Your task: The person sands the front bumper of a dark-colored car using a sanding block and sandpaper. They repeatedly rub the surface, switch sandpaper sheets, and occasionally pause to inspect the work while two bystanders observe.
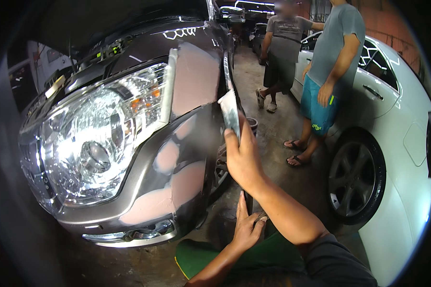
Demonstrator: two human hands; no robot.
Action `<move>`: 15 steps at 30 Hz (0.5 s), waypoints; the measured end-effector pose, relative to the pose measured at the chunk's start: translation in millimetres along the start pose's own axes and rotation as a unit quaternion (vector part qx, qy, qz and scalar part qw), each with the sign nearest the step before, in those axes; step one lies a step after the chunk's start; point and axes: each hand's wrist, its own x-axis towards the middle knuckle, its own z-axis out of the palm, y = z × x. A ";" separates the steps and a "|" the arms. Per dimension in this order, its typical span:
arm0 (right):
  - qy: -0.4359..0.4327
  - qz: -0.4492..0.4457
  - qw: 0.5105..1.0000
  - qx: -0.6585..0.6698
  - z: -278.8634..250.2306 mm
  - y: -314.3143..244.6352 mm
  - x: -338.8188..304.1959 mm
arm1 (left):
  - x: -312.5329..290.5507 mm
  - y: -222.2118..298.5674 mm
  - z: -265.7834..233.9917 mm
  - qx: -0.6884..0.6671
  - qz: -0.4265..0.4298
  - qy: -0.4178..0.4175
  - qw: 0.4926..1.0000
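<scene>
My right hand (246, 160) grips a putty knife (232, 112), its blade pointing up with pale filler along the tip. The blade is beside the edge of the dark car's fender (196, 76), which carries a broad pinkish filler patch; whether it touches cannot be told. Lower down, my left hand (249, 229) is closed with its fingers around something thin and dark, mostly hidden behind my right hand and forearm. More pink filler patches (187, 182) lie on the bumper corner, below the clear headlight (96, 148).
A white car (402, 129) stands on the right, its dark wheel (354, 174) near my right forearm. Two people stand beside it, one in teal shorts (316, 105). A green, yellow-edged thing (196, 256) lies below my hands. Behind my right hand is a small tub (252, 125).
</scene>
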 end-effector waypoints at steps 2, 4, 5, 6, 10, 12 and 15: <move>0.008 0.049 0.999 0.002 7.1 -5.3 9.4 | 2.4 4.5 -0.6 0.006 0.013 0.003 1.000; 0.031 0.046 0.997 -0.055 13.2 0.4 15.9 | 2.4 4.1 2.0 0.016 0.020 -0.003 1.000; 0.038 0.032 0.996 -0.071 15.5 0.8 19.8 | 0.7 0.9 4.1 0.024 0.019 -0.010 0.999; 0.044 0.018 0.995 -0.087 18.0 1.1 24.1 | 0.2 -1.3 6.5 0.032 0.019 -0.016 0.999; 0.048 -0.005 0.994 -0.094 15.0 5.5 39.0 | 2.2 6.3 9.1 0.044 0.021 -0.001 0.999; 0.058 0.015 0.994 -0.089 16.0 8.9 42.5 | 3.0 12.3 6.8 0.059 0.021 0.004 0.998; 0.075 0.043 0.994 -0.073 20.8 19.3 50.5 | 3.3 8.1 1.4 0.057 0.026 0.006 0.998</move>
